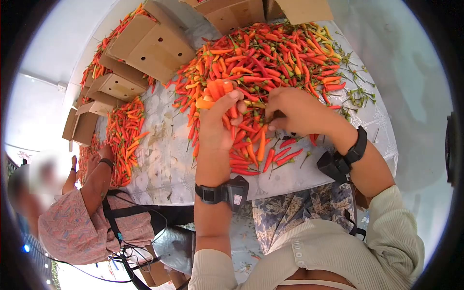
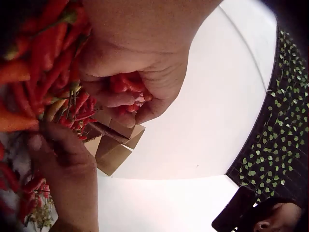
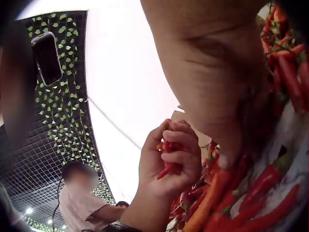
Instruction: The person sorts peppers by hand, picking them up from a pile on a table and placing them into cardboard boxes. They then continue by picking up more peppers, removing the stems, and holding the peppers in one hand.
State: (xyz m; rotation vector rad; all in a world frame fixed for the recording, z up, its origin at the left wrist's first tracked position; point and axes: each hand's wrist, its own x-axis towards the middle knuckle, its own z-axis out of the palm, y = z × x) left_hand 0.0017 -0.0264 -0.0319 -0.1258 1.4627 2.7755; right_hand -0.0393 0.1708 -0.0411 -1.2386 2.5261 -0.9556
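My left hand (image 1: 216,126) is raised over the near side of a big heap of red and orange chili peppers (image 1: 261,63). Its fingers curl round several chili peppers (image 1: 220,88), whose ends poke out above the thumb; the left wrist view shows red ones (image 2: 126,83) inside the fist. To its right, my right hand (image 1: 297,111) bends down into the heap. Thumb and fingers pinch at the upper end of an orange chili pepper (image 3: 207,200) there, and the hand itself hides part of that grip. Loose red chili peppers (image 1: 289,157) lie just below it.
Green stems (image 1: 360,94) are scattered on the patterned tablecloth (image 1: 166,159) at the right. Cardboard boxes (image 1: 150,46) stand along the back and left. Another person (image 1: 92,217) works at a second chili heap (image 1: 126,135) on the left.
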